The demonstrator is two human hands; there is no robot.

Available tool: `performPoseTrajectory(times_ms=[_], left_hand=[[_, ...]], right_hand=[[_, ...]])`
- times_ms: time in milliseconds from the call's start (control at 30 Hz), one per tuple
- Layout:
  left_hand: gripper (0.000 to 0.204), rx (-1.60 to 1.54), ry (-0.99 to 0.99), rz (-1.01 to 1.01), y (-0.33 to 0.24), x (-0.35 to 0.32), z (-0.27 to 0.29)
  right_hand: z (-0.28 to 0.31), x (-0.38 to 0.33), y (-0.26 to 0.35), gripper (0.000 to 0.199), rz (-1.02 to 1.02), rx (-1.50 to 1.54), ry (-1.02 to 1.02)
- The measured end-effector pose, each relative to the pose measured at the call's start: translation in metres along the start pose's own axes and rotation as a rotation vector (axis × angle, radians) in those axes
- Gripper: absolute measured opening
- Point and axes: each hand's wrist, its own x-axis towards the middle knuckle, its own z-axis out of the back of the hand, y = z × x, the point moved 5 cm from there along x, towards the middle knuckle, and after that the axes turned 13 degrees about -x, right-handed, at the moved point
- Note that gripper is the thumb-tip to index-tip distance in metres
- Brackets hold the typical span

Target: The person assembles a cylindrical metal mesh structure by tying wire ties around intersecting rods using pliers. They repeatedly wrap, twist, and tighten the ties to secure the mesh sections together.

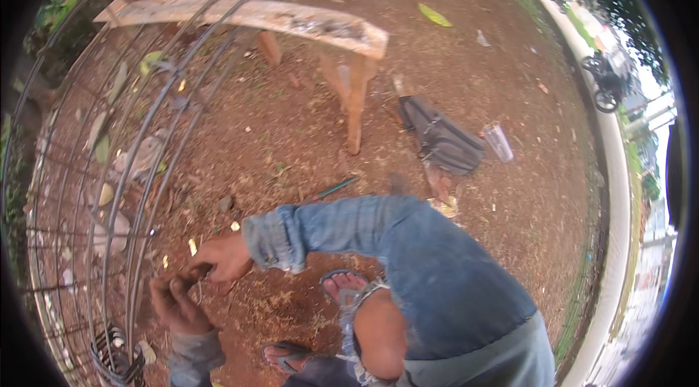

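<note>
The left hand (177,305) and the right hand (224,256), which comes out of a rolled blue denim sleeve (342,227), meet low over the brown, leaf-strewn dirt ground (466,66), both clenched about a small dark object (199,271) pinched between them, too small to tell what it is. Just to their left rises a curved cage of thin grey steel reinforcing bars (138,139), while a rough wooden plank bench (291,21) stands well beyond, with a dark grey bag (443,141) lying near its leg
</note>
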Motion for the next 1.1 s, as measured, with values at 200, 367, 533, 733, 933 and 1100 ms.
performPoseTrajectory(times_ms=[200,367,533,733,933,1100], left_hand=[[0.015,-0.195,-0.062,0.132,0.006,0.013,-0.003],[0.014,-0.312,-0.145,0.202,0.002,0.012,0.003],[0.018,-0.486,-0.182,0.261,0.001,0.006,-0.004],[0.015,-0.388,-0.122,0.092,-0.018,0.014,-0.013],[0.015,0.266,0.202,-0.232,-0.019,0.016,0.004],[0.018,0.518,0.236,-0.167,-0.032,0.029,0.004]], right_hand=[[-0.003,-0.017,0.029,0.059,-0.315,-0.219,-0.142],[-0.014,-0.021,0.024,0.038,-0.193,-0.090,-0.447],[-0.004,-0.038,0.015,0.024,-0.124,0.132,-0.461],[-0.002,-0.025,-0.013,0.013,-0.099,0.683,-0.479],[-0.027,-0.027,-0.012,0.010,-0.258,0.572,-0.425],[-0.036,-0.057,-0.051,0.011,-0.420,0.648,-0.617]])
